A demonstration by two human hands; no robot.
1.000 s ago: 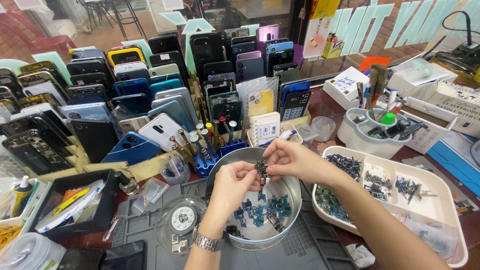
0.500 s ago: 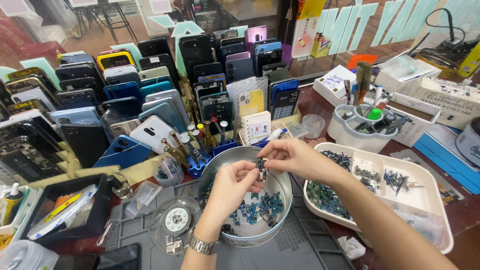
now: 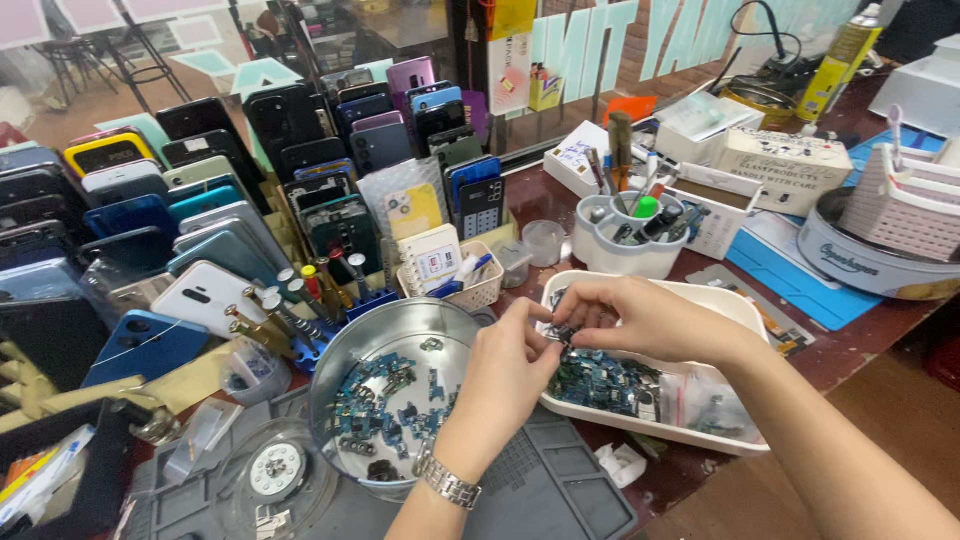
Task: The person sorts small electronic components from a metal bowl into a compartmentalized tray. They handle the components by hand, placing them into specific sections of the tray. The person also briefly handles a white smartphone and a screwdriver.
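My left hand (image 3: 503, 385) and my right hand (image 3: 640, 318) meet over the left end of a white tray (image 3: 745, 308). Together they pinch a small dark circuit part (image 3: 562, 334) between thumbs and fingertips. Under the hands the tray holds a heap of small blue circuit boards (image 3: 598, 381) and clear plastic bags (image 3: 703, 402). A round metal bowl (image 3: 400, 325) with several blue boards (image 3: 385, 400) sits just left of the hands. My left wrist wears a metal watch (image 3: 446, 481).
Rows of phone back covers (image 3: 210, 230) stand at the left and back. A rack of screwdrivers (image 3: 300, 305), a small basket (image 3: 470, 290), a white tool cup (image 3: 630, 245), boxes (image 3: 780, 165) and a round tin (image 3: 865, 265) crowd the table. A grey mat (image 3: 560, 490) lies in front.
Both hands, still pinching the small part, have shifted right from above the metal bowl to above the white tray. The view has swung left and closer.
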